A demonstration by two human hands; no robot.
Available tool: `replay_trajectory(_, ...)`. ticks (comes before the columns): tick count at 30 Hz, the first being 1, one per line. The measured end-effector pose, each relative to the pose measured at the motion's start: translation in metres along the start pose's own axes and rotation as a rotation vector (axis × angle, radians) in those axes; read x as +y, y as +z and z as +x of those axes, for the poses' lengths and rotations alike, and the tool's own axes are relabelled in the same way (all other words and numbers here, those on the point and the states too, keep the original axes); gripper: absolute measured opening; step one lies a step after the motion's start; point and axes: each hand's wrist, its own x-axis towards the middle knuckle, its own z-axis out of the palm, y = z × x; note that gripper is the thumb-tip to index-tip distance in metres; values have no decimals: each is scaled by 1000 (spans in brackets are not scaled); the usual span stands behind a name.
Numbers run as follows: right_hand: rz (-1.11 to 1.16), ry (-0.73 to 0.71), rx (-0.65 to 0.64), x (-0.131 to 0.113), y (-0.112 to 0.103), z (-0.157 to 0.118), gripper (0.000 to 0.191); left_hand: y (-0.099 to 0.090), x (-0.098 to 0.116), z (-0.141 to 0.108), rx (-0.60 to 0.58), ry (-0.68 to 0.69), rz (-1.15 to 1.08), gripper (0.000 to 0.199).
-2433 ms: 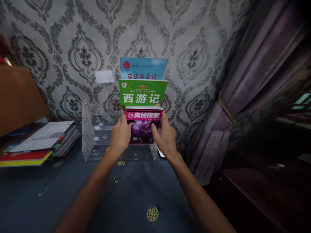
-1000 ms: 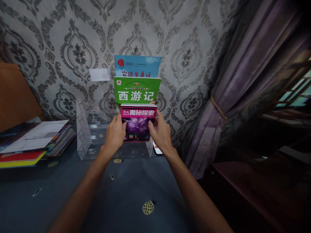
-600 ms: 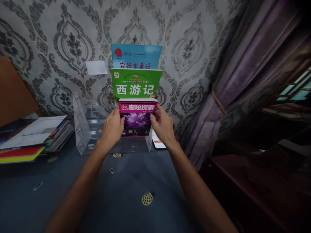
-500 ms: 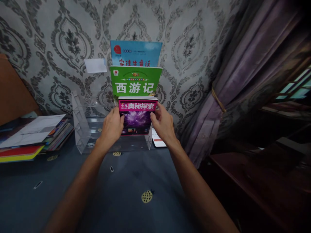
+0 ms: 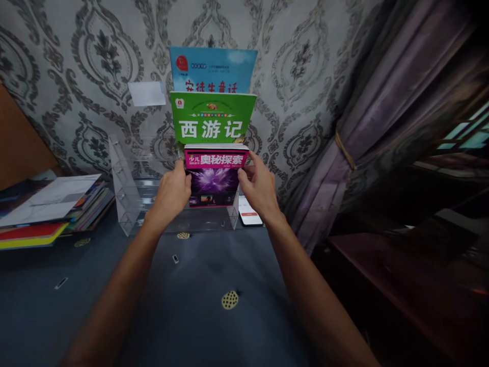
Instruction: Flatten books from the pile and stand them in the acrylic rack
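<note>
A book with a magenta and purple cover (image 5: 214,179) stands nearly upright at the front of a clear acrylic rack (image 5: 128,201). My left hand (image 5: 172,189) is closed on its left edge. On the opposite edge my right hand (image 5: 259,184) grips it, thumb on the front cover. Several white page edges show along its top. Behind it rises a green book (image 5: 212,114), and behind that a blue book (image 5: 214,66), both standing in stepped order in the rack's right part. The rack's left part shows bare clear tiers.
Left of the rack lies a stack of books and papers (image 5: 86,209), with a brown board (image 5: 23,137) leaning behind. A phone (image 5: 249,211) with a lit screen sits by the rack's right side. A white label (image 5: 147,94) is on the wall; a purple curtain (image 5: 328,193) hangs right.
The view has tilted slightly, so the rack and books appear higher. Both hands keep hold of the magenta book, which has hardly moved relative to the rack.
</note>
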Motion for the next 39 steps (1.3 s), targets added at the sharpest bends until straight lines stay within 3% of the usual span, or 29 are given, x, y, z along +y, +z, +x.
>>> replay_trajectory(4, 1, -3, 55, 2, -4, 1, 59, -13, -13, 4, 0, 22, -77, 38)
replay_trajectory(10, 86, -13, 118, 6, -12, 3, 60, -39, -30, 8, -69, -49, -98, 39)
replay_trajectory(17, 136, -58, 225, -4, -16, -1, 50, -48, -38, 7, -103, -25, 22, 39)
replay_trajectory(24, 26, -173, 343, -36, -3, -12, 33, -51, -40, 6, -370, 72, 64, 38)
replay_trajectory(29, -44, -190, 374, -41, 2, -14, 32, -45, -33, 4, -439, 71, 115, 35)
replay_trajectory(34, 12, -111, 335, -22, 9, -11, 47, -42, -18, 1, -462, 49, 105, 32)
replay_trajectory(37, 124, -121, 176, -13, 13, -10, 68, -40, -2, -4, -444, 4, 77, 36)
replay_trajectory(39, 45, -185, 82, -12, 14, -10, 71, -37, 8, -7, -409, -28, 93, 44)
